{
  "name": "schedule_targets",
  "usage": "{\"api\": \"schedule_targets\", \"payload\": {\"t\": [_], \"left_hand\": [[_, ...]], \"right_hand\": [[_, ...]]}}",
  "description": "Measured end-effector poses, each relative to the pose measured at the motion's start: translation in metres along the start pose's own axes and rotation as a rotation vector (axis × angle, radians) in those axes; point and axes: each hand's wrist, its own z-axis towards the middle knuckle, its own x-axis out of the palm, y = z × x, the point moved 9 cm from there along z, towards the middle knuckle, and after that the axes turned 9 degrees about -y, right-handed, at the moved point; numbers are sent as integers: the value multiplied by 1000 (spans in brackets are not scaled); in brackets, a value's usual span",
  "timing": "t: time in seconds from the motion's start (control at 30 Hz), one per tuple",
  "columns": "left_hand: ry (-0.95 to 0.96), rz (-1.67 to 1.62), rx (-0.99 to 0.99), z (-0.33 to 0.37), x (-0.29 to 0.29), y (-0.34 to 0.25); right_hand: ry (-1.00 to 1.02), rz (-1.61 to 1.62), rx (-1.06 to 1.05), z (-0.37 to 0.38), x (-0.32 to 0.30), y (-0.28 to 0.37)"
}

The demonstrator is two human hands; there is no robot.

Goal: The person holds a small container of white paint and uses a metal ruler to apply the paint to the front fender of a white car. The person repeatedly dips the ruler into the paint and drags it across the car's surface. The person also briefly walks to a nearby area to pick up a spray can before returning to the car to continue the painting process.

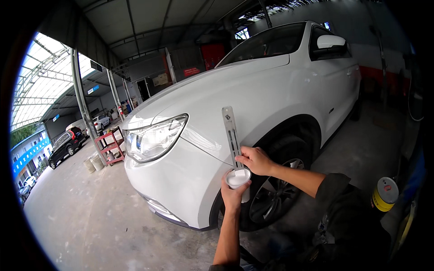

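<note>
Round cup point(235, 180), white inside; left grip point(232, 195) clasping it | slotted grey stick point(235, 137), top toward 12 o'clock; right grip point(256, 161) pinching it

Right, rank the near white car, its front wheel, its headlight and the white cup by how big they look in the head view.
1. Near white car
2. Front wheel, partly hidden
3. Headlight
4. White cup, smallest even though held close

A car workshop; white car point(253, 106), red trolley point(110, 147) show it.
</note>
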Motion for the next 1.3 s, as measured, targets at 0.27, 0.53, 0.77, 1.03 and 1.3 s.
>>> {"api": "schedule_targets", "payload": {"t": [0.27, 0.53, 0.77, 1.03, 1.3], "left_hand": [[-3, 22, -31, -2, 1, -8], [10, 9, -114, -4, 1, 1], [7, 11, -129, -6, 3, -8], [17, -5, -129, -2, 2, -1], [-5, 46, -194, -4, -6, -6]], "right_hand": [[-147, 427, 247, 87, -31, -41], [-113, 529, 287, 99, -35, -35], [-132, 518, 237, 99, -32, -36], [-152, 475, 226, 101, -31, -39], [-108, 533, 306, 98, -24, -32]]}}
